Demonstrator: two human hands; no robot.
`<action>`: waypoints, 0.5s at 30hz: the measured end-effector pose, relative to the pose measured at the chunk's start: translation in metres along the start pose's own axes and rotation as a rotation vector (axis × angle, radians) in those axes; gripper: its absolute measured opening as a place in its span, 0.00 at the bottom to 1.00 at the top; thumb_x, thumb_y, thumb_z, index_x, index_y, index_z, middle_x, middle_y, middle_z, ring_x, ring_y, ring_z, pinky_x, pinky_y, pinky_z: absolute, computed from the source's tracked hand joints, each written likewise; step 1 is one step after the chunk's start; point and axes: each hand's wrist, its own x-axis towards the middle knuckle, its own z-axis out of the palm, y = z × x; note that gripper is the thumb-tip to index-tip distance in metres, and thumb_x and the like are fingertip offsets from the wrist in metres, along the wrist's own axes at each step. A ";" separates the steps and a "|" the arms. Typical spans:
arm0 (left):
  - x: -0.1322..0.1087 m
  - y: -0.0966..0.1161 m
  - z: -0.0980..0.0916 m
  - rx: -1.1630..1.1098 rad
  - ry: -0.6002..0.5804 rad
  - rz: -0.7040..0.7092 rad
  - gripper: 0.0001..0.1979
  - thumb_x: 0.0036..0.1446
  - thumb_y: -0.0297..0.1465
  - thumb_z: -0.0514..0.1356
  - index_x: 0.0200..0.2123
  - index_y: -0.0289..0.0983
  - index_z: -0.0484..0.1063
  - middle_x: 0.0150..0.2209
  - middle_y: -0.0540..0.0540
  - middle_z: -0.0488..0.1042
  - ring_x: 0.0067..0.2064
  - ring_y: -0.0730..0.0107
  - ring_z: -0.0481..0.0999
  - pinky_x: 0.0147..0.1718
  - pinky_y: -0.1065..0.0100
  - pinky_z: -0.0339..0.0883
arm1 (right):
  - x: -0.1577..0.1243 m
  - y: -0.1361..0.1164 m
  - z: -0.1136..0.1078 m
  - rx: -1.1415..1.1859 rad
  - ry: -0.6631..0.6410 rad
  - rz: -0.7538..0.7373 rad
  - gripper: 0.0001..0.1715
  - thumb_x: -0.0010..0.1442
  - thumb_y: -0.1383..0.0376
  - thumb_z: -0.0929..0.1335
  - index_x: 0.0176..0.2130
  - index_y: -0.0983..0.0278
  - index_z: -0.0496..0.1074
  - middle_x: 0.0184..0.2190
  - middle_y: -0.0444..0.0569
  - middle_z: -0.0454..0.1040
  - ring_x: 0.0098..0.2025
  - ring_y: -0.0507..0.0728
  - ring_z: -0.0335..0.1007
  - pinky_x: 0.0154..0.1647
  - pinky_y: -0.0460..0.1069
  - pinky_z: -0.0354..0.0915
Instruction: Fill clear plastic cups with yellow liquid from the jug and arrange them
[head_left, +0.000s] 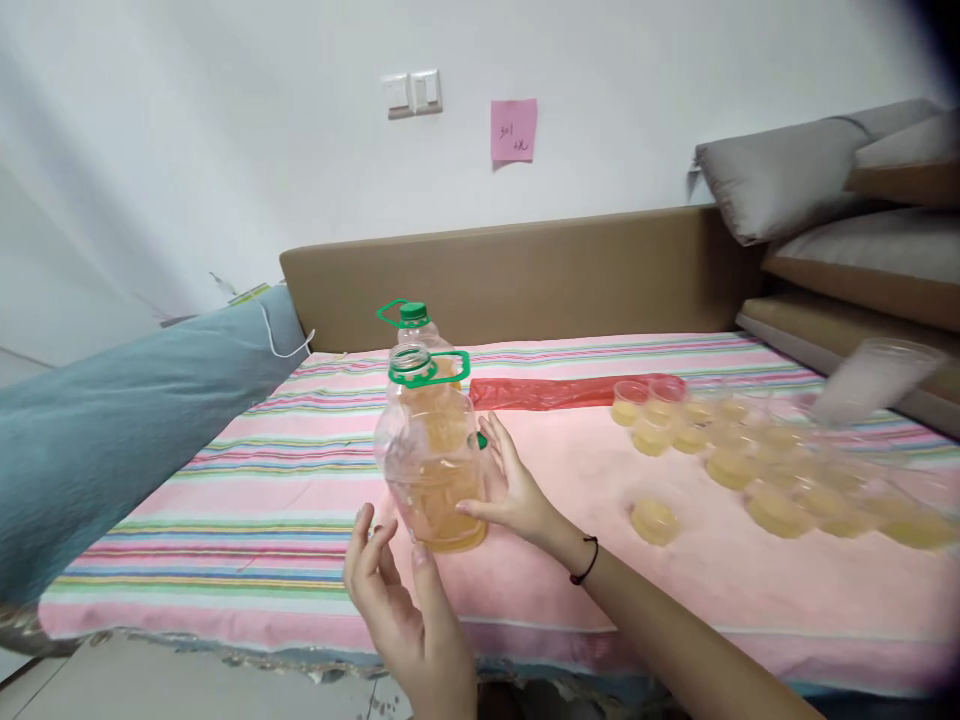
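A clear plastic jug (439,500) with pale amber liquid stands upright before me, its green handle ring at the neck and its mouth uncapped. Behind it is a second jug (414,318) with a green screw cap. My right hand (517,495) is at the front jug's right side, fingers and thumb apart; whether it touches the plastic I cannot tell. Lower left of the jug, my left hand (405,610) is open with curved, spread fingers and holds nothing. A small green cap (480,440) shows by the right fingertips.
Several clear cups of yellow liquid (727,465) stand on the right, with one cup (654,520) apart. A red plastic bag (544,392) lies behind. Striped cloth (247,510) covers the surface. Cushions (862,240) are stacked at right; a blue bolster (150,390) lies left.
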 end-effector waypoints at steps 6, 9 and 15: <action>-0.021 -0.002 0.016 -0.091 -0.267 0.053 0.11 0.60 0.30 0.56 0.47 0.40 0.66 0.48 0.43 0.71 0.51 0.64 0.73 0.53 0.59 0.68 | -0.037 -0.050 -0.091 -0.227 0.221 -0.094 0.38 0.56 0.58 0.72 0.62 0.53 0.58 0.66 0.51 0.58 0.67 0.59 0.52 0.67 0.61 0.49; -0.034 -0.002 0.031 -0.071 -0.437 -0.015 0.09 0.60 0.31 0.56 0.45 0.39 0.66 0.42 0.45 0.72 0.46 0.66 0.76 0.47 0.61 0.71 | -0.067 -0.064 -0.149 -0.329 0.379 -0.093 0.27 0.58 0.58 0.70 0.56 0.56 0.66 0.61 0.52 0.66 0.63 0.58 0.61 0.65 0.60 0.55; -0.071 -0.005 0.078 0.023 -0.832 -0.110 0.19 0.54 0.30 0.60 0.49 0.40 0.62 0.50 0.41 0.71 0.52 0.60 0.72 0.52 0.54 0.66 | -0.132 -0.038 -0.222 -0.446 0.573 0.116 0.22 0.56 0.54 0.69 0.47 0.61 0.73 0.51 0.55 0.75 0.52 0.62 0.72 0.56 0.62 0.64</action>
